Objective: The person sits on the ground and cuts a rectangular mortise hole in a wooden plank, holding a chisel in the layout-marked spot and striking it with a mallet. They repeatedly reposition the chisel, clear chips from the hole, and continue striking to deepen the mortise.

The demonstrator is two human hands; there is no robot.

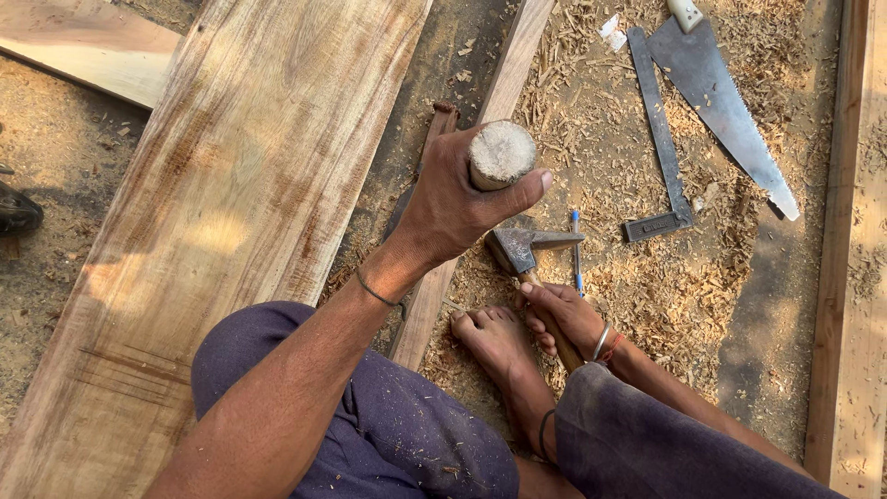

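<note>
My left hand [453, 199] is wrapped around the top of a round wooden handle [501, 153], which stands upright with its cut end facing the camera. Below it, my right hand [565, 319] grips the wooden shaft of an adze-like tool whose metal head [528, 246] rests on the ground among wood shavings. My bare foot [499, 346] sits right beside the right hand. A narrow wooden strip [506, 83] runs under my left hand.
A wide wooden plank [231, 203] lies at the left. A try square [658, 139] and a handsaw [725, 111] lie on the shavings at the upper right. A blue pen [576, 249] lies by the tool head. Another plank [855, 231] borders the right edge.
</note>
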